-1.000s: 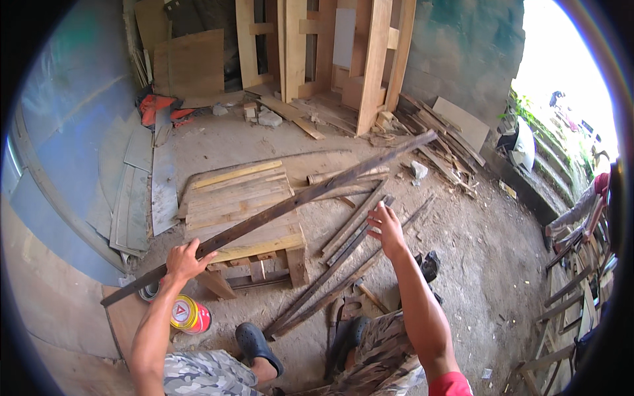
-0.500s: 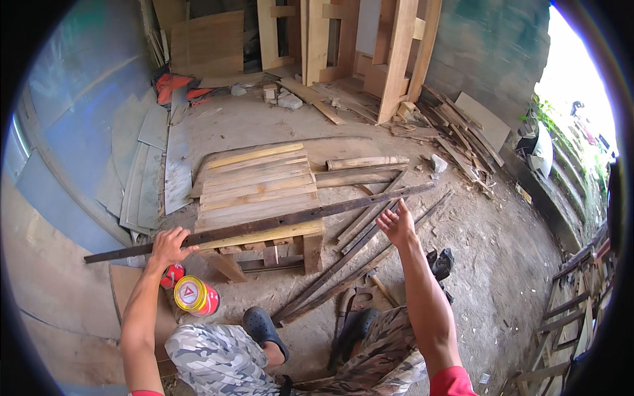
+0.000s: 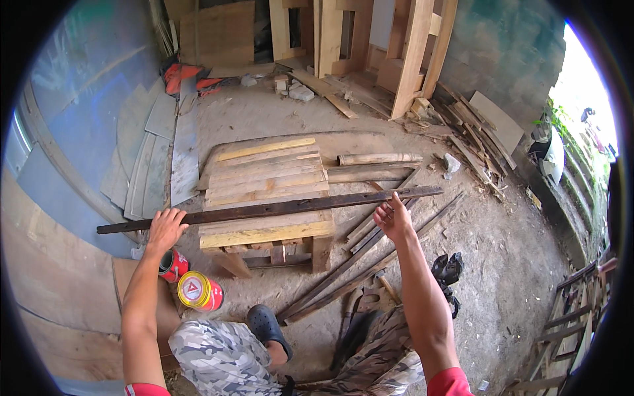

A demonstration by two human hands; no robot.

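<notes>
A long, dark wooden strip (image 3: 284, 208) spans from left to right over the low slatted wooden table (image 3: 264, 177). My left hand (image 3: 167, 230) is closed around it near its left end. Close to the other end, my right hand (image 3: 393, 219) has its fingers curled, with a fingertip against the strip's near face; how firmly it grips is hard to see. Below my left hand stand a red can with a yellow rim and pale lid (image 3: 195, 290) and an opened red can (image 3: 173, 265).
Several long strips (image 3: 370, 272) lie on the ground right of the table, near a hammer (image 3: 388, 285) and a black plastic bag (image 3: 448, 267). Scrap boards (image 3: 472, 135) are heaped farther off. Tall wooden frames (image 3: 409, 66) stand at the back, sheets lean along the left wall.
The strip has risen toward the far side and lies more level, uncovering the table's yellow front slat. My right hand has gone from open, palm up, to fingers curled at the strip.
</notes>
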